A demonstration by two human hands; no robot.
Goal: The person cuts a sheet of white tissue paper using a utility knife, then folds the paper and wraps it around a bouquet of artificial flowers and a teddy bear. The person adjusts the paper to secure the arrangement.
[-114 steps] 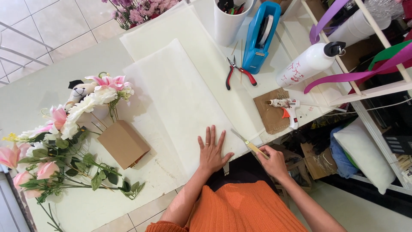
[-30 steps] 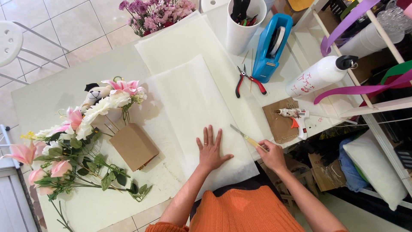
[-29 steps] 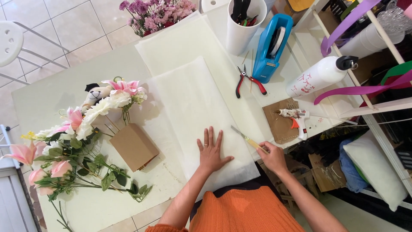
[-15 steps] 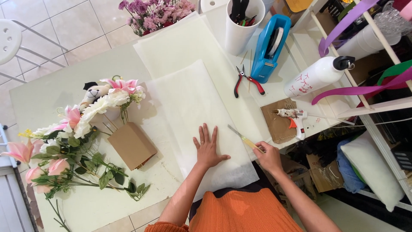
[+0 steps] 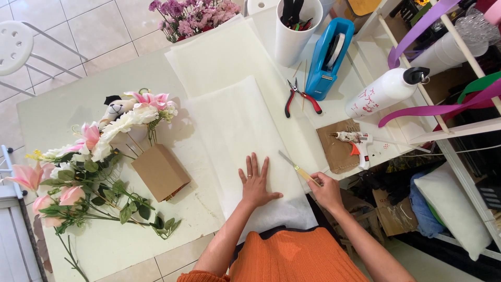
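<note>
White worktable [image 5: 68,109]: your left hand [image 5: 255,183] lies flat, fingers spread, pinning the white sheet [image 5: 237,136] so it cannot shift. At its 3 o'clock, your right hand [image 5: 326,190] is closed on a knife [image 5: 295,168], blade at the sheet's edge.

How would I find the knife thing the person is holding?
Start at the big white sheet in the middle of the table, where the left hand lies flat. Just beside its edge, the right hand grips a thin knife. Unlike the red-handled pliers farther up, it has a yellowish handle and one slim, straight blade.
</note>
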